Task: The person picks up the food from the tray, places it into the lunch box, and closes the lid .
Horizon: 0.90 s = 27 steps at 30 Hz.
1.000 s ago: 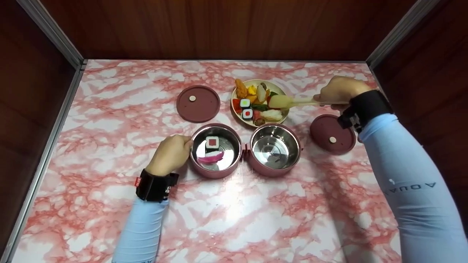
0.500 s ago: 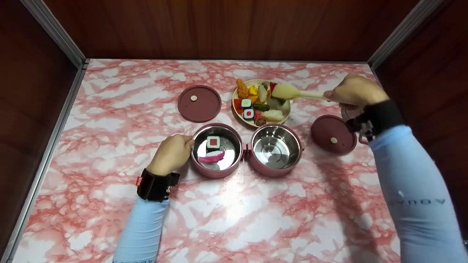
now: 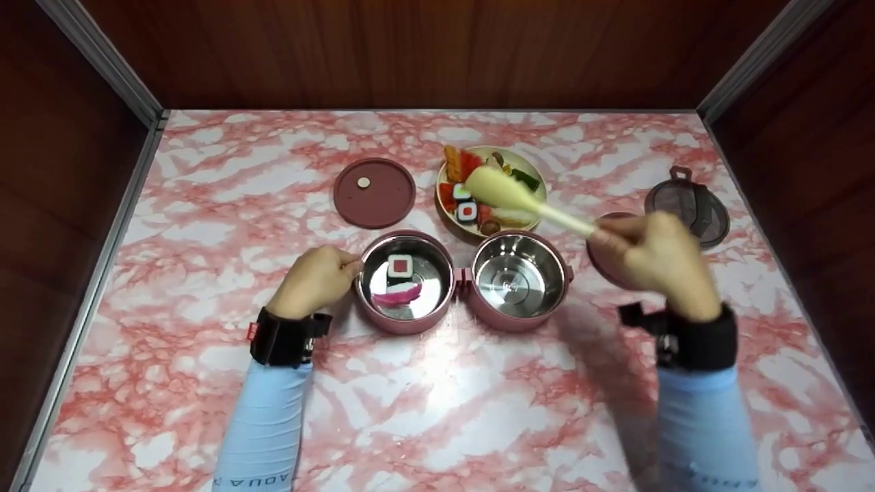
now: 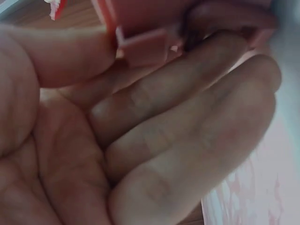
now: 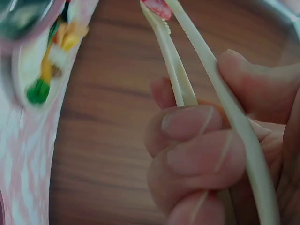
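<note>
My left hand (image 3: pixel 311 280) holds the side handle of the left pink pot (image 3: pixel 403 326). Its thumb and fingers are around the handle (image 4: pixel 145 47) in the left wrist view. Inside that pot lie a sushi roll (image 3: pixel 400 267) and a magenta-and-white piece (image 3: pixel 398 294). My right hand (image 3: pixel 660 256) grips cream food tongs (image 3: pixel 502 191), blurred by motion, above the plate (image 3: pixel 542 188). A red food piece (image 5: pixel 159 8) sits between the tong tips in the right wrist view. Toy vegetables and two sushi rolls (image 3: pixel 467 212) lie on the plate.
A second pink pot (image 3: pixel 516 323), with nothing in it, stands beside the left one. A maroon lid (image 3: pixel 374 195) lies at back left. Another maroon lid (image 3: pixel 605 256) is partly under my right hand. A round grey piece with a pink tab (image 3: pixel 673 198) lies at far right.
The tongs first shifted right at the plate, then rose leftward with the red piece, as my right hand came nearer. The left hand stays at the pot handle.
</note>
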{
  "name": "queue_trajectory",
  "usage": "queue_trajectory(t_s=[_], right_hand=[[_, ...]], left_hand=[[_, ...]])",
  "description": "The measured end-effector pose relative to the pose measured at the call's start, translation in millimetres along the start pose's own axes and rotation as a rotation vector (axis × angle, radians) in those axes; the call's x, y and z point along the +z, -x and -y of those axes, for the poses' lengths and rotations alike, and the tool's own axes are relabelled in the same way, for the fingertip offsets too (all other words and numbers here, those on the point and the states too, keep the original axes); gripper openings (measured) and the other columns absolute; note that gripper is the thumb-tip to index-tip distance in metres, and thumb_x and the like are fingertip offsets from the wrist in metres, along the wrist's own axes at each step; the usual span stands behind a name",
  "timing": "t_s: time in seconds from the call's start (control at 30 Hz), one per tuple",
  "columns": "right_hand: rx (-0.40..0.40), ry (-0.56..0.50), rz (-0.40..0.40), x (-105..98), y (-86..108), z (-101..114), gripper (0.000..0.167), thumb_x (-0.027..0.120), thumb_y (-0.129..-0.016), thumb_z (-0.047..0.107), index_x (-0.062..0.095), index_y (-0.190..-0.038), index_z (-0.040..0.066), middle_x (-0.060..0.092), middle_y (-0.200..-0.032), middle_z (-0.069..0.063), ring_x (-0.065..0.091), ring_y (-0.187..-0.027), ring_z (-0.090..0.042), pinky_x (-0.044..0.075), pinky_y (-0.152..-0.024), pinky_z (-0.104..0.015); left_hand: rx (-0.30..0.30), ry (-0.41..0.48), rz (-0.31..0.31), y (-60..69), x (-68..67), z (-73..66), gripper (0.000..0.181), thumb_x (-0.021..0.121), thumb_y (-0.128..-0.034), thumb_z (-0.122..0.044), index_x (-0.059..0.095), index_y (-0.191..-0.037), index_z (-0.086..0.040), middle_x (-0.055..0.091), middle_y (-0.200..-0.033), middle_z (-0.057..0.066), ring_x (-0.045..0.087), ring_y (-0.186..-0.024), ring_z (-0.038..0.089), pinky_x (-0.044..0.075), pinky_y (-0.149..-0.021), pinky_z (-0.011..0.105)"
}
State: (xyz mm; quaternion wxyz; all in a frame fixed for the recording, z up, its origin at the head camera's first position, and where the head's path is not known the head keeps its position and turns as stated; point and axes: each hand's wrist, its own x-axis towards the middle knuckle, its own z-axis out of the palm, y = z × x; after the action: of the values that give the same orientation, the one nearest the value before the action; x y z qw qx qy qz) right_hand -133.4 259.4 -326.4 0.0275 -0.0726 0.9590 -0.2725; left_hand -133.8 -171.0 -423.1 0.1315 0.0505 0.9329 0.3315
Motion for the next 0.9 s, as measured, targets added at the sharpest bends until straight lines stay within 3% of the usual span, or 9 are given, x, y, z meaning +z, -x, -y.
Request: queue_trajectory(t_s=[0.1,0.3,0.43,0.6,0.9], right_hand=[[-0.067,0.007,-0.014,16,11.5,8,0.039,0.066,-0.095,0.039,0.072,-0.120,0.009,0.069,-0.077,-0.006,0.049,-0.053,-0.019,0.042,-0.043,-0.031],[-0.210,0.115,-0.106,38,22.2,21,0.028,0.073,-0.091,0.034,0.077,-0.112,0.016,0.056,-0.057,0.005,0.043,-0.046,-0.014,0.037,-0.044,-0.033],[-0.304,0.176,-0.136,52,22.0,29,0.022,0.076,-0.088,0.032,0.080,-0.106,0.019,0.059,-0.059,0.006,0.043,-0.046,-0.012,0.037,-0.043,-0.033],[-0.379,0.276,-0.102,64,21.2,38,0.020,0.075,-0.087,0.038,0.080,-0.100,0.024,0.054,-0.056,0.005,0.043,-0.045,-0.013,0.036,-0.039,-0.032],[-0.430,0.385,-0.043,65,23.6,37,0.015,0.078,-0.082,0.042,0.078,-0.088,0.028,0.047,-0.053,0.004,0.045,-0.047,-0.016,0.035,-0.038,-0.035]], left_hand=[[-0.005,0.008,0.024,-2.8,-4.2,-0.2,0.028,0.058,-0.1001,-0.024,0.074,-0.116,-0.009,0.070,-0.100,0.008,0.052,-0.065,0.019,0.043,-0.065,0.035],[-0.015,0.025,0.036,-5.0,-5.1,0.3,0.026,0.059,-0.0994,-0.023,0.075,-0.115,-0.009,0.066,-0.082,0.007,0.048,-0.058,0.016,0.040,-0.059,0.033],[0.002,0.004,0.010,-2.9,-3.6,1.2,0.027,0.058,-0.1000,-0.023,0.074,-0.117,-0.010,0.070,-0.099,0.008,0.057,-0.073,0.021,0.046,-0.069,0.038],[0.013,-0.016,-0.010,1.4,-0.9,2.0,0.029,0.055,-0.1013,-0.021,0.072,-0.121,-0.009,0.069,-0.118,0.011,0.062,-0.096,0.027,0.048,-0.089,0.047],[0.001,-0.015,-0.016,3.3,2.7,-1.5,0.029,0.054,-0.1024,-0.024,0.073,-0.120,-0.011,0.068,-0.121,0.010,0.065,-0.098,0.027,0.049,-0.089,0.048]])
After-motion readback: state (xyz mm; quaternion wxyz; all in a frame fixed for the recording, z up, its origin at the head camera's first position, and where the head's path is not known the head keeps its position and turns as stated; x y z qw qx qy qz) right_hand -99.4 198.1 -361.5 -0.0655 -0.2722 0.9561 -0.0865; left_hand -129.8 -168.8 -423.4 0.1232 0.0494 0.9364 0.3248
